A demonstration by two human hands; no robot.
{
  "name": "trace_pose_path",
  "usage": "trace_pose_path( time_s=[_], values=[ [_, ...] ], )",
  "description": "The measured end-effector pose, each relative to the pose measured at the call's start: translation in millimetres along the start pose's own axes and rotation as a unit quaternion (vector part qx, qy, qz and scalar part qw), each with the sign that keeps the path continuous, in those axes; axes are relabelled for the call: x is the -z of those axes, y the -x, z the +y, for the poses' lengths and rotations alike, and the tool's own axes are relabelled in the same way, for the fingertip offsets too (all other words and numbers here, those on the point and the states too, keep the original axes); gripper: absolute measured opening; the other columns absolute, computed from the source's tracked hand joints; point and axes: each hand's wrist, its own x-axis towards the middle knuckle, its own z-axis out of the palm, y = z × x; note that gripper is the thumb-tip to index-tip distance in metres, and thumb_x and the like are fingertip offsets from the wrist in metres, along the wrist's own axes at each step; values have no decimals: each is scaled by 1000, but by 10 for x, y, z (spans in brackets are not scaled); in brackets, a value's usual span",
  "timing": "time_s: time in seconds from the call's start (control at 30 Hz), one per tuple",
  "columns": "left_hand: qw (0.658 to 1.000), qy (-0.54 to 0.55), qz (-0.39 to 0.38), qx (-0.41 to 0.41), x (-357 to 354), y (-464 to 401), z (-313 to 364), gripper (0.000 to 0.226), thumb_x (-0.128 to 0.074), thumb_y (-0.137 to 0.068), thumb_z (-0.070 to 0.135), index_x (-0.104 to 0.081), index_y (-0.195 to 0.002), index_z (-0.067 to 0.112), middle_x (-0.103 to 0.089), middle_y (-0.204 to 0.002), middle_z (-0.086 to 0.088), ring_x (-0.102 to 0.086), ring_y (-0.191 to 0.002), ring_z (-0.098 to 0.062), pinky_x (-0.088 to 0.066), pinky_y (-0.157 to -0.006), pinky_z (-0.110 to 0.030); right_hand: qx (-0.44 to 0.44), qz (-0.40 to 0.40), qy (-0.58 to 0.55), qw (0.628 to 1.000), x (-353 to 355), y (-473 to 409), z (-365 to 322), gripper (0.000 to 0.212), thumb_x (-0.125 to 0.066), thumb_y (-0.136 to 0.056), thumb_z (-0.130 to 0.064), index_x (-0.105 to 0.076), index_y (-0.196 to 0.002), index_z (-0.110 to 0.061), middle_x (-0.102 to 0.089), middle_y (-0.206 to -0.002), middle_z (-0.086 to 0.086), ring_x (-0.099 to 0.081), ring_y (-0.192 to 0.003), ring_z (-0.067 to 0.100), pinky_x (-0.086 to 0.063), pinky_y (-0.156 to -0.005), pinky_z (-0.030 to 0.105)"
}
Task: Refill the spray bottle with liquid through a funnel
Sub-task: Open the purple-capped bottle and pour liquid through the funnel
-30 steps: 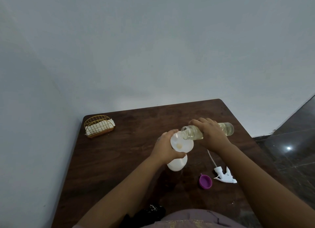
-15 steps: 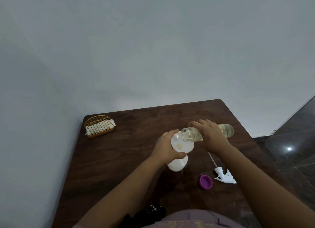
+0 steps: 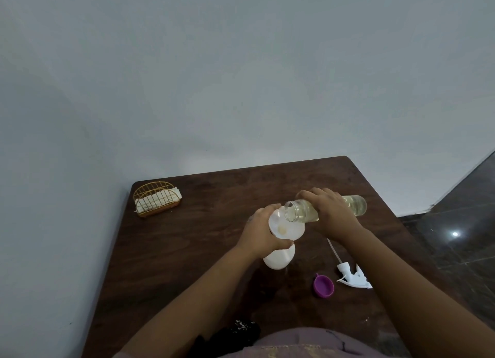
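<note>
Tipping a clear bottle [image 3: 332, 209] of pale yellowish liquid nearly onto its side, the person's right hand [image 3: 330, 214] is wrapping its fingers over the bottle's middle, so that the open mouth is pointing left and hanging just above the bowl of a white funnel [image 3: 285, 227]. A small pool of that liquid is sitting at the bottom of the funnel's bowl. The left hand [image 3: 261, 233] is curling around the funnel from its left side, with the thumb lying under the rim, and is holding it on top of the white spray bottle [image 3: 278, 258], which is standing upright on the dark wooden counter [image 3: 187, 250] directly beneath that hand. Lying on the counter below the right wrist is the white trigger sprayer head [image 3: 353, 276] with its thin dip tube reaching up toward the right hand, and just left of it a purple cap [image 3: 323, 286] is resting with its opening up. Well away to the left of the left hand, near the counter's far corner, a gold wire holder [image 3: 156, 198] with white napkins is standing against the wall.
</note>
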Motion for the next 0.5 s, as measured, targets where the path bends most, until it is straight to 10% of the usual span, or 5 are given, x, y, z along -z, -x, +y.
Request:
trace_pose_path(
  time_s=[0.5],
  values=[
    [1000, -6, 0, -2, -8, -14, 0, 87, -87, -64, 38, -46, -140, 28, -54, -133, 4, -51, -120, -16, -49, -99, -40, -2, 1, 0, 1000, 3, -7, 8, 40, -74, -75, -27, -55, -110, -34, -59, -100, -9, -53, -93, 17, -40, -83, 35]
  ],
)
